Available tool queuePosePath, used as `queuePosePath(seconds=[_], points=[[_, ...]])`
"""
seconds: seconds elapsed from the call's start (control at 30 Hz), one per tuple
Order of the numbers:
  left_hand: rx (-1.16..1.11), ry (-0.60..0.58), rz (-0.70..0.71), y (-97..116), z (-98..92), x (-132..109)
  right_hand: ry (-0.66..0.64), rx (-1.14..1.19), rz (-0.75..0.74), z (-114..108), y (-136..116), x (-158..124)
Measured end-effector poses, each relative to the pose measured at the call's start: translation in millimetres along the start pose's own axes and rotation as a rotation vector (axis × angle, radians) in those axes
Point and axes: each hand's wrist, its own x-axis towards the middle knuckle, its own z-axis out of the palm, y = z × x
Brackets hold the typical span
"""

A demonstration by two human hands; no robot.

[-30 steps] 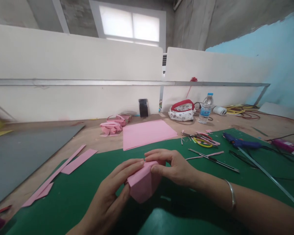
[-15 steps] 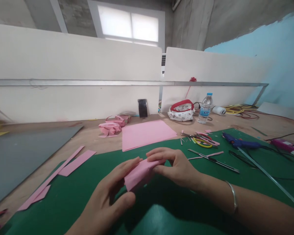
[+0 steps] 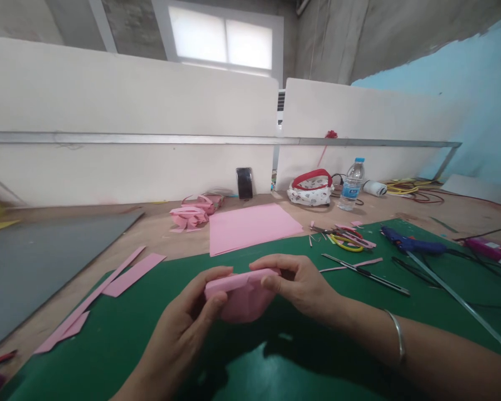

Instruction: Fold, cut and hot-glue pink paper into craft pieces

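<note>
A folded piece of pink paper (image 3: pixel 244 301), shaped like a small box or packet, is held above the green cutting mat (image 3: pixel 150 328). My left hand (image 3: pixel 196 312) grips its left end, thumb in front and fingers behind. At the right end my right hand (image 3: pixel 298 284) pinches it between thumb and fingers. A narrow flat edge of the paper faces up, and its creased side hangs toward me. The far side is hidden.
Pink strips (image 3: pixel 133 274) lie on the left. Pink sheets (image 3: pixel 254 227) and crumpled pink paper pieces (image 3: pixel 190 216) sit behind. To the right are yellow-handled scissors (image 3: pixel 346 242), a utility knife (image 3: pixel 365 273), a blue glue gun (image 3: pixel 413 243) and a water bottle (image 3: pixel 351 186).
The pink paper has been turned so its narrow edge faces up and its creased side faces me. My left thumb has closed onto it from the front.
</note>
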Motion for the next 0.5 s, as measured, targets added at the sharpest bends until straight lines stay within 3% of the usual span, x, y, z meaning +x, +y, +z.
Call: queuePosePath(seconds=[0.17,0.37,0.5], points=[[0.024,-0.079,0.048,-0.6,-1.0,3.3,0.019,0.041,-0.022,3.1,0.9,-0.4],[-0.049,-0.104,-0.033,-1.1,0.3,4.8,0.004,0.032,-0.063,1.5,3.4,0.1],[0.021,-0.116,-0.008,-1.1,-1.6,7.2,-0.031,0.016,-0.1,0.3,4.6,0.3]])
